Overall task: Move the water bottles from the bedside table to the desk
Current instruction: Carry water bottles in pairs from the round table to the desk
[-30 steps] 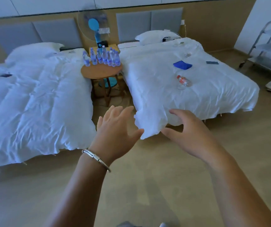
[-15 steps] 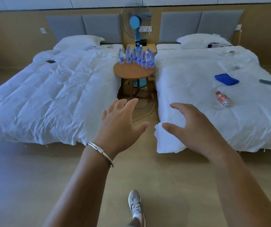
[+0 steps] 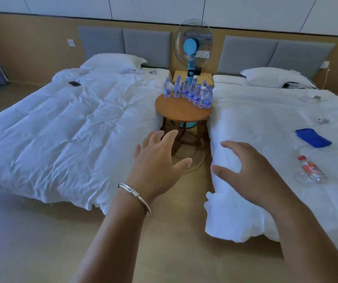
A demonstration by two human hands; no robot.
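Observation:
Several clear water bottles with blue labels point(image 3: 190, 92) stand in a cluster at the back of a round wooden bedside table point(image 3: 181, 111) between two beds. My left hand point(image 3: 158, 162), a silver bangle on its wrist, reaches forward with fingers spread and holds nothing. My right hand point(image 3: 251, 168) is held out beside it, fingers loosely bent, also holding nothing. Both hands are well short of the table, over the floor at the foot of the gap. The desk is out of view.
White-quilted beds flank the gap: left bed point(image 3: 72, 129), right bed point(image 3: 282, 150). On the right bed lie a red-labelled bottle point(image 3: 311, 170), a blue cloth point(image 3: 313, 137) and small items. A blue standing fan point(image 3: 191, 50) rises behind the table; cables run on the floor beneath.
The view has swung to face the gap and drawn closer: the table and bottles are larger and more central. Both hands stay outstretched, holding nothing.

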